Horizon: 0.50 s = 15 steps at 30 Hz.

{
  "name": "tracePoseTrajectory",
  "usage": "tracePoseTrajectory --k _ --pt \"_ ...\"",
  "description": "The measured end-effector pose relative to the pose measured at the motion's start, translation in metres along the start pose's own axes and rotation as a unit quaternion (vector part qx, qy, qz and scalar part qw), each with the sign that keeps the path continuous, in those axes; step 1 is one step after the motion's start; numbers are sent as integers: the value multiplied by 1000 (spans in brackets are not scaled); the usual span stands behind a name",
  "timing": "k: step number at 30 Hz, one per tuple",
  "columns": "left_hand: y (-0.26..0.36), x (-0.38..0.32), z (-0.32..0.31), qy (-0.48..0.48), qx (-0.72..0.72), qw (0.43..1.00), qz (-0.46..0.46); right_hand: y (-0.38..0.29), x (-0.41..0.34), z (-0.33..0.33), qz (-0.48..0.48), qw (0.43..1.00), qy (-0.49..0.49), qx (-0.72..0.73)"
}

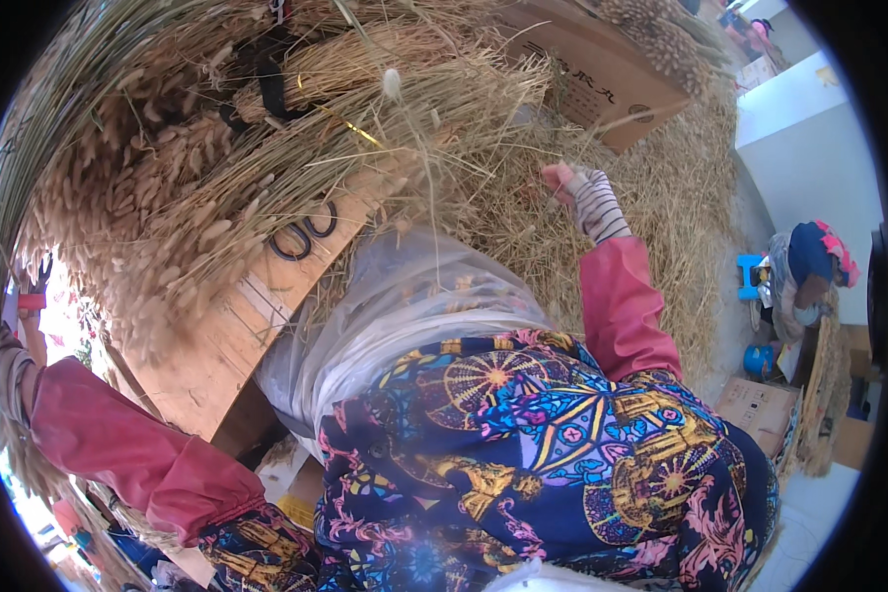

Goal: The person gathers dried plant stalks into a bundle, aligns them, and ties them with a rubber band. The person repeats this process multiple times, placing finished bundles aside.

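At the far left edge, my left hand [6, 362] is closed around the stems of a long bundle of dried grass [15, 200] that reaches up along the rim. My right hand [571, 189], in a striped fingerless glove, is over the heap of loose straw [518, 170]; its fingers are bent, and whether they pinch anything is too small to tell. Dried bunny-tail grass [185, 244] with fluffy heads lies across a wooden board [214, 362]. The black handles of scissors [291, 242] stick out from under stems on the board.
A printed cardboard box [599, 89] lies in the straw at the top. Plastic sheeting [414, 288] covers my lap. At the right, a person in a blue and pink hat [814, 259] sits by a blue stool [749, 277] and another cardboard box [756, 411].
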<state>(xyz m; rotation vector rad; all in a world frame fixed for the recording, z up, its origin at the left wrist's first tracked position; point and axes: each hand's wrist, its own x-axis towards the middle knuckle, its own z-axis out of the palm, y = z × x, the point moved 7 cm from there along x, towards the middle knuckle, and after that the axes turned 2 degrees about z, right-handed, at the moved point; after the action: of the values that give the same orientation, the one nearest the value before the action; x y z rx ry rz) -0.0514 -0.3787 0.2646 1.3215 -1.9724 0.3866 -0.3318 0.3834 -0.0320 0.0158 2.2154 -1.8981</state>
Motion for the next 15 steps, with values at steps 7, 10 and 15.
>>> tracePoseTrajectory --k 7,10,15 --pt "2 -1 -5 6 -1 1000 1 -32 -17 1 49 992 -18 111" --pt "8 -5 -11 14 0 1000 1 -64 -26 7 14 988 -22 150" --pt "24 -21 -33 34 12 999 11 -163 -67 10 -319 941 56 92"
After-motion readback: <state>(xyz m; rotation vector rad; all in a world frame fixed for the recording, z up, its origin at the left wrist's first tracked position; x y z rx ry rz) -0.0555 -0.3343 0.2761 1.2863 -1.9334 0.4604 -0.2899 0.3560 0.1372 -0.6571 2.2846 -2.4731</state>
